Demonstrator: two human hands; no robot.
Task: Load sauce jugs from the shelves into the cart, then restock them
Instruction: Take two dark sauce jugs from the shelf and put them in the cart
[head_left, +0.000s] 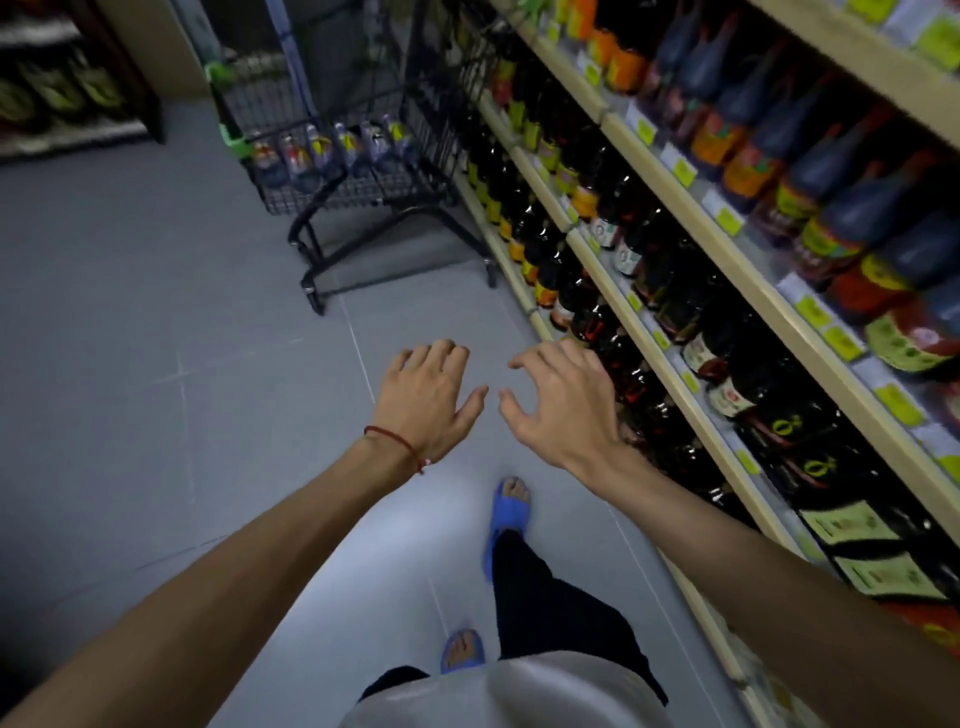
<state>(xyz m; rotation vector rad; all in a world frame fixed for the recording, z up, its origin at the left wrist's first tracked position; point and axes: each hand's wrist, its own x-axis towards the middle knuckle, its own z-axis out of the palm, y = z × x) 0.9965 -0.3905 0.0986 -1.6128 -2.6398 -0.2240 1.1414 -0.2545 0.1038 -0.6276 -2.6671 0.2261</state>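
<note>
A black wire cart (358, 192) stands ahead in the aisle, up against the shelving. Several sauce jugs (332, 150) with colourful labels lie in a row in its basket. Dark sauce jugs (639, 291) fill the wooden shelves (691, 410) along the right. My left hand (426, 400), a red string at its wrist, is stretched forward over the floor with fingers apart and holds nothing. My right hand (561, 405) is beside it, fingers curled and spread, empty, just left of the lower shelf's jugs.
Grey tiled floor (156, 364) runs open to the left of the cart. Another dark shelf unit with packaged goods (57, 93) stands at the far left. My feet in blue sandals (509, 514) are below my hands.
</note>
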